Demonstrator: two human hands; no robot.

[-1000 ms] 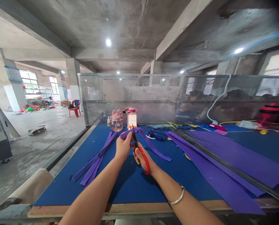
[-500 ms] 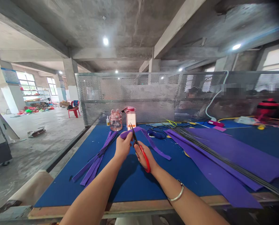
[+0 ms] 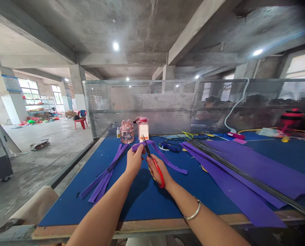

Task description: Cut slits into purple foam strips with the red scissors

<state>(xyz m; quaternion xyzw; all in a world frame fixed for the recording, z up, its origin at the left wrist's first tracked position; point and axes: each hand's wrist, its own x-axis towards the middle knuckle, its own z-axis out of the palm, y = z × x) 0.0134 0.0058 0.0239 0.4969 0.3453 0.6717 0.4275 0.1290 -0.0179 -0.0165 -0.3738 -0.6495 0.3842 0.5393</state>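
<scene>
My left hand pinches the near end of a long purple strip and holds it up above the blue table. My right hand grips red-handled scissors. Their dark blades point up and away, right beside my left fingers at the strip's held end. The rest of the strip trails to the right and lies on the table. A silver bangle circles my right wrist.
Several cut purple strips lie left of my hands. Wide purple sheets and thin dark rods cover the right side. A pink bottle and a cup stand before a perforated metal screen. People sit behind it.
Both hands stay in nearly the same place. The scissors blades have tilted slightly and sit a little closer to the strip's held end.
</scene>
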